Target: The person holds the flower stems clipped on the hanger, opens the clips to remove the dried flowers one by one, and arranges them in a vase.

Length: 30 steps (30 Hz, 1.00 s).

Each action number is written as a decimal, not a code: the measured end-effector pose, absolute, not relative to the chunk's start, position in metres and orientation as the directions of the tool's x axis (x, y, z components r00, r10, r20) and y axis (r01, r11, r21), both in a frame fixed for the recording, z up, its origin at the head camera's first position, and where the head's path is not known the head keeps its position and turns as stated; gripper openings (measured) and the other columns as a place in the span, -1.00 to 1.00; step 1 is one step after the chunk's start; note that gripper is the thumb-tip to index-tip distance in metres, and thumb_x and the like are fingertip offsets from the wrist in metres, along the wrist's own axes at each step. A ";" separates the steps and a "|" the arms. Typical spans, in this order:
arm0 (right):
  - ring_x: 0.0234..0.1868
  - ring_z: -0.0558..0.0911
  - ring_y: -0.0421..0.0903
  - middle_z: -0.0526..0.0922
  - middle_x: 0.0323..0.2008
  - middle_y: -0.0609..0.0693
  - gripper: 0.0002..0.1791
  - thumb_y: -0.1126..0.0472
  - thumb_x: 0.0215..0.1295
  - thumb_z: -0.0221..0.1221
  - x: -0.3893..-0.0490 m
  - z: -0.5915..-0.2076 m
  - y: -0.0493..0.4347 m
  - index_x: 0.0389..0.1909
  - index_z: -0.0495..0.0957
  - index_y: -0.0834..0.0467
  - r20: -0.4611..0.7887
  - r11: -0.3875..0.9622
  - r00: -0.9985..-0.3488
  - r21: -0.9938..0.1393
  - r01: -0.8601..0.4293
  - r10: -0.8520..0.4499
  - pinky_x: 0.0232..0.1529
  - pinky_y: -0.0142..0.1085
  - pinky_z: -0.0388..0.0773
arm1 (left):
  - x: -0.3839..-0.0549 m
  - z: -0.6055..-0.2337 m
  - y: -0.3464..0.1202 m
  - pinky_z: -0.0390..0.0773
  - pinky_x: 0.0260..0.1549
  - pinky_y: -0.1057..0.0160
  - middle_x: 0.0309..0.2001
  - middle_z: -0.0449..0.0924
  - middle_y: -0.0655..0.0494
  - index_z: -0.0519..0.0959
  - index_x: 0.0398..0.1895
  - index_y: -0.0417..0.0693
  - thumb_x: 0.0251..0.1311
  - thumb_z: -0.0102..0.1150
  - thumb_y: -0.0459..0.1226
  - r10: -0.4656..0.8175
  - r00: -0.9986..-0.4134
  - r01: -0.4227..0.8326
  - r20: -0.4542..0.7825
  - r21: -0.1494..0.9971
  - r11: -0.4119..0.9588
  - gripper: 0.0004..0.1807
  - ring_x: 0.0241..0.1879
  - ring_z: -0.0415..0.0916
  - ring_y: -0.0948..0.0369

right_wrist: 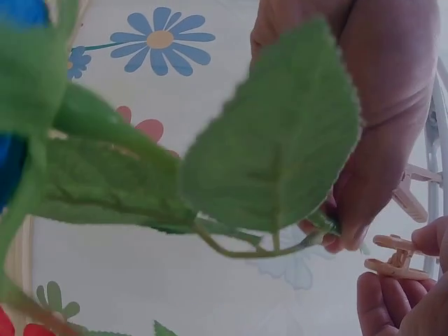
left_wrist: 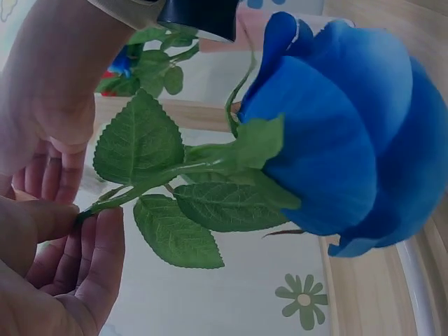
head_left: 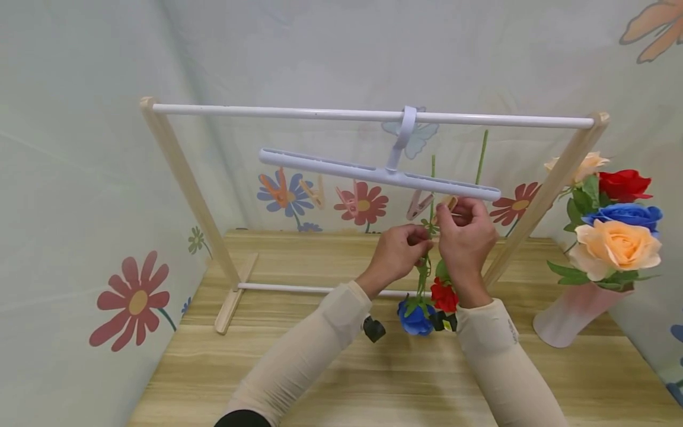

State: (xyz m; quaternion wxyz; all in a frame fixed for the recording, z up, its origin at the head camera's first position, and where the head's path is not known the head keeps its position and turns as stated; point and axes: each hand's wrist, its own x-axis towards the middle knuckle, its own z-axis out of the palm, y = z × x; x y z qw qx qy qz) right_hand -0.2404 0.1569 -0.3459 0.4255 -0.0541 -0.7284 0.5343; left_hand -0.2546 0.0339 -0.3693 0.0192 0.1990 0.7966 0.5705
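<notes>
My left hand (head_left: 397, 252) pinches the green stem of a blue rose (left_wrist: 336, 140), whose bloom (head_left: 415, 318) hangs head-down below. The stem's upper end rises past the pale lavender hanger (head_left: 325, 168). Beside it, my right hand (head_left: 466, 237) squeezes a peach clothespin (right_wrist: 399, 257) between thumb and fingers, under the hanger's right end. In the right wrist view its jaws face the left hand's fingertips. A red rose (head_left: 444, 295) hangs head-down by the right wrist; its stem passes behind that hand, and another green stem end (head_left: 482, 155) shows above the hanger.
The hanger hooks over the white top bar (head_left: 240, 111) of a wooden rack. Several more clothespins, orange (head_left: 275, 190), yellowish (head_left: 315, 193) and pink (head_left: 349, 200), hang along it. At right on the wooden table (head_left: 299, 379) stands a pink-white vase (head_left: 568, 317) of roses.
</notes>
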 end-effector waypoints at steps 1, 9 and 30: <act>-0.38 0.64 -0.48 0.75 -0.23 0.13 -0.65 0.11 0.31 0.33 -0.240 -0.345 0.157 -0.04 0.63 0.28 0.553 0.425 -0.645 -0.829 -0.364 0.527 -0.27 -0.63 0.59 | -0.255 -0.369 0.033 0.70 -0.43 0.39 -0.33 0.71 0.06 0.67 -0.13 -0.13 0.35 0.29 -0.25 0.345 -0.917 0.301 0.200 0.915 0.270 -0.85 -0.49 0.66 0.29; -0.27 0.70 -0.32 0.74 -0.15 0.10 -0.57 0.04 0.31 0.33 -0.238 -0.346 0.160 0.05 0.58 0.24 0.478 0.439 -0.739 -0.857 -0.271 0.476 -0.25 -0.60 0.61 | -0.253 -0.378 0.016 0.68 -0.40 0.38 -0.22 0.75 0.05 0.67 -0.09 -0.09 0.37 0.26 -0.23 0.383 -0.910 0.312 0.160 0.873 0.375 -0.84 -0.46 0.65 0.30; -0.20 0.67 -0.30 0.72 -0.04 0.08 -0.54 0.04 0.34 0.30 -0.237 -0.347 0.159 0.11 0.52 0.23 0.509 0.422 -0.709 -0.848 -0.320 0.487 -0.19 -0.61 0.59 | -0.234 -0.386 -0.043 0.68 -0.14 0.27 -0.21 0.77 0.07 0.69 -0.08 -0.11 0.37 0.23 -0.30 0.508 -0.844 0.500 0.171 0.590 0.634 -0.85 -0.23 0.68 0.25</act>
